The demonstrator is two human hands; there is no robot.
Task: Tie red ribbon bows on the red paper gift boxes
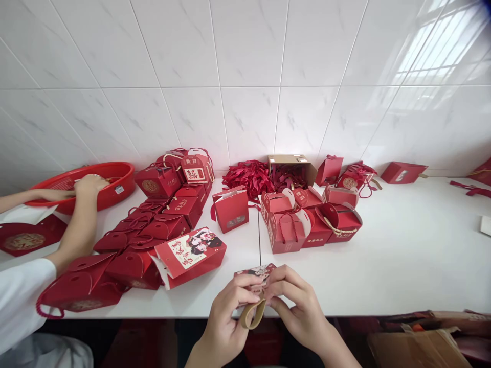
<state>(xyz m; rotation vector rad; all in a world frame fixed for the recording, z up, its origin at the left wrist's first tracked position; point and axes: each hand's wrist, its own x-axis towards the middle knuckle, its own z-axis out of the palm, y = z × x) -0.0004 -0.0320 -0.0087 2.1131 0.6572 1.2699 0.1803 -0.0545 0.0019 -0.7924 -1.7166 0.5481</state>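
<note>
At the table's front edge, my left hand point(233, 312) and my right hand point(293, 301) are close together on a small red box point(255, 273) with a printed picture. A loop of gold-brown ribbon point(253, 314) rises from the box between them. The fingers of my left hand are wrapped round the ribbon and box. My right hand pinches at the ribbon's base, its fingertips partly hidden. Behind them stands an upright red box point(231, 209) with a small window. A red box with a cartoon couple point(192, 255) lies to the left.
Several red gift boxes point(182, 204) fill the left centre; more point(287, 232) stand right of centre. Red ribbons point(249, 176) lie beside a cardboard box point(291, 159) at the wall. Another person's arms point(79, 225) reach into a red basin point(126, 179) at left. Cartons point(418, 347) are lower right.
</note>
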